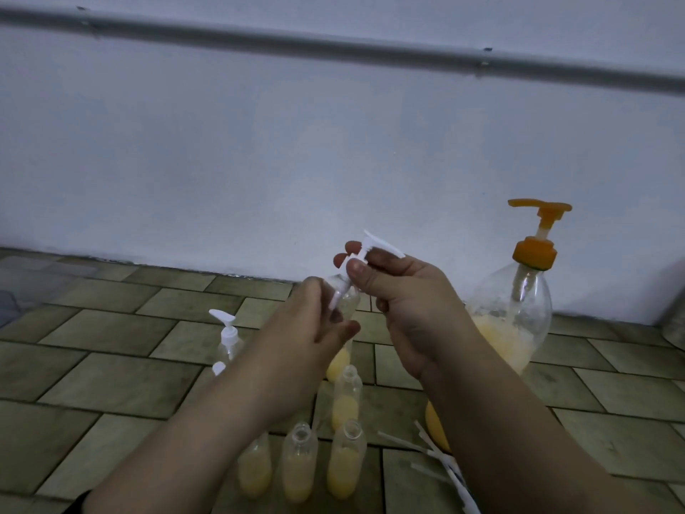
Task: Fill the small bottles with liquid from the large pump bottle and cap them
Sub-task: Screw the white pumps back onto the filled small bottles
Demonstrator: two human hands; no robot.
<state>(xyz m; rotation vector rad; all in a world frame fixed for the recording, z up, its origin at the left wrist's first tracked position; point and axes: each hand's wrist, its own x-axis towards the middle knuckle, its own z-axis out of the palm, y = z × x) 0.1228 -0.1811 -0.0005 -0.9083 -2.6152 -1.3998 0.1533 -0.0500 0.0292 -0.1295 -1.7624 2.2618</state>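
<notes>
At 6 o'clock, light part-filled open bottles stand on the floor. Centre: left hand grips a thin, squeezable small bottle; right hand pinches its pump cap. Big pump bottle at 3 o'clock.

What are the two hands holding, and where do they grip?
The left hand grips a small clear bottle round its body. The right hand pinches a white pump cap by its collar, its tube in the bottle's neck.
</notes>
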